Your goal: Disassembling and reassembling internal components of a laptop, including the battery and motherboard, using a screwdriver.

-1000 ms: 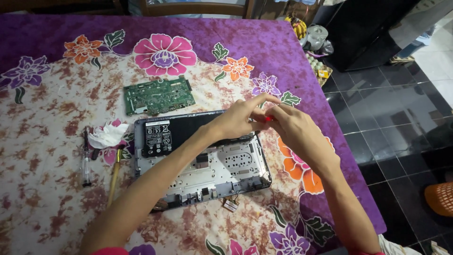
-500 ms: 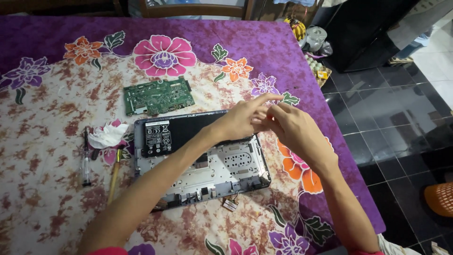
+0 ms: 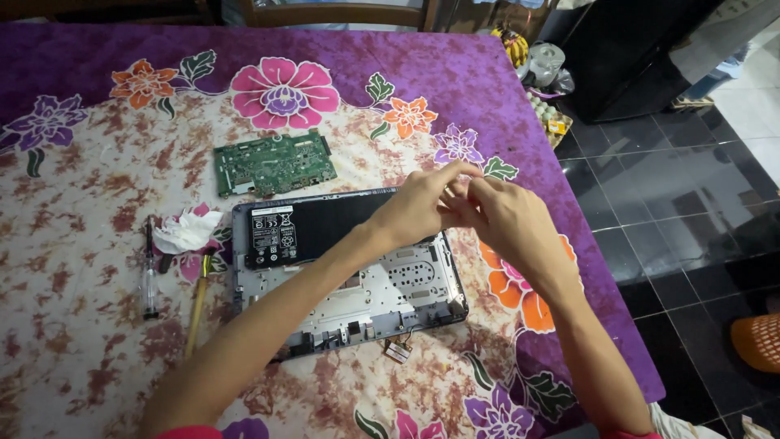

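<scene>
Both hands meet over the far right corner of the opened laptop [image 3: 345, 272], fingertips together. Left hand [image 3: 418, 207] has thumb and forefinger pressed together, pinching something tiny; right hand [image 3: 508, 223] has its fingers curled in against the left's tips, also pinched. Can't make out what's between them, too small and hidden by the fingers. Looks like a two-handed grip because the part is too fine for one.

Laptop lies base-up on the surface [image 3: 81, 325], bottom cover off, long edge roughly facing the person. Black battery [image 3: 313, 228] sits in its far half, silver frame and speaker grille exposed in the near half. Both forearms cross over the laptop to reach that corner.

Relative to the laptop:
- green circuit board [image 3: 275, 163] just beyond the far edge, flat, apart from the chassis. Probably set there to stay out of the working area.
- crumpled white tissue [image 3: 187, 230] just left of the far left corner.
- clear-handled screwdriver [image 3: 149, 272] further left, lying parallel to the laptop's left side.
- thin wooden-handled tool [image 3: 197, 305] between screwdriver and laptop, near the left edge. Tools parked on the left, within reach.
- small loose part on thin wires [image 3: 397, 350] at the near edge, hanging out onto the cloth.

Surface is covered with a purple floral cloth [image 3: 455, 81].
</scene>
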